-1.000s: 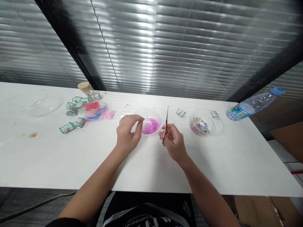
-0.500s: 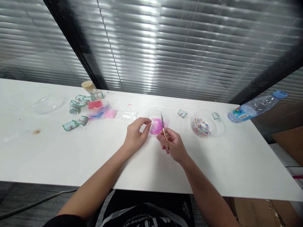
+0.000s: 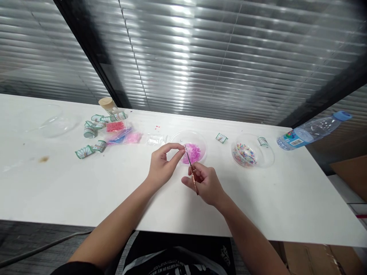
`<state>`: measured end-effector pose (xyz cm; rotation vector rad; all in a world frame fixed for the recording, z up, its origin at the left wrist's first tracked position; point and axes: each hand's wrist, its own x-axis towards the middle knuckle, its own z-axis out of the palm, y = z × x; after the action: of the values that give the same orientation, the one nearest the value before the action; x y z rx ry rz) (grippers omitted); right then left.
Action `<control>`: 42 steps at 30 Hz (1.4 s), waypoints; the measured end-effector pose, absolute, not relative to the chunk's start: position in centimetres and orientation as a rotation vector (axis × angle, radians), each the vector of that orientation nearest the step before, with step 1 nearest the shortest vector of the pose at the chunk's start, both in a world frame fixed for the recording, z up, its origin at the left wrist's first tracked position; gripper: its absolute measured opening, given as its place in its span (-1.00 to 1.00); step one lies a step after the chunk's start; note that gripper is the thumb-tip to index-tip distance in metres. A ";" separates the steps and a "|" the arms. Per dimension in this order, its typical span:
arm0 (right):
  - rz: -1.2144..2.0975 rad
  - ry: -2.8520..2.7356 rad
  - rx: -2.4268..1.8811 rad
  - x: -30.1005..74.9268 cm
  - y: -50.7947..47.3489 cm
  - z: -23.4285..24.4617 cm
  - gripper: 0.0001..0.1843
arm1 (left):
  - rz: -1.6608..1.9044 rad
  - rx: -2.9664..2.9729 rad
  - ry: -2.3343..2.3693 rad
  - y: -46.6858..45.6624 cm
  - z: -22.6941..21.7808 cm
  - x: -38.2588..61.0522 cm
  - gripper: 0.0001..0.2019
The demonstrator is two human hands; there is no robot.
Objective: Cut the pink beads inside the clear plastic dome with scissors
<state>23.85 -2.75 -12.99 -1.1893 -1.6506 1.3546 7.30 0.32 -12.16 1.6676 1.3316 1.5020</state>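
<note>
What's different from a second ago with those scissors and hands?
The right hand moved left and a little toward the person, swinging the scissors leftward; their tips are now close by the fingers of the left hand. Nothing was visibly taken up or let go. The bowl of pink pieces and bottle stayed put.

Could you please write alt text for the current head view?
A person's right hand holds slim copper-handled metal scissors, tips beside the pinched left hand, by a clear round plastic bowl of small magenta pieces on a white table. To the right are a clear bowl of multicoloured beads and a clear, blue-capped plastic bottle.
</note>
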 end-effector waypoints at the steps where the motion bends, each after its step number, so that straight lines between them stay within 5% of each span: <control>1: 1.363 -1.645 -1.188 23.9 -2.7 -13.0 -0.59 | 1.498 1.664 1.328 0.3 -12.1 7.3 -0.92; 42: 1.449 -1.525 -1.175 23.7 -2.4 -13.6 -0.61 | 1.381 1.562 1.332 0.1 -11.6 7.2 -0.86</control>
<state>23.73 -2.42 -13.59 -1.1753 -1.5253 1.4486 7.22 0.15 -11.65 1.5623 1.3323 1.3810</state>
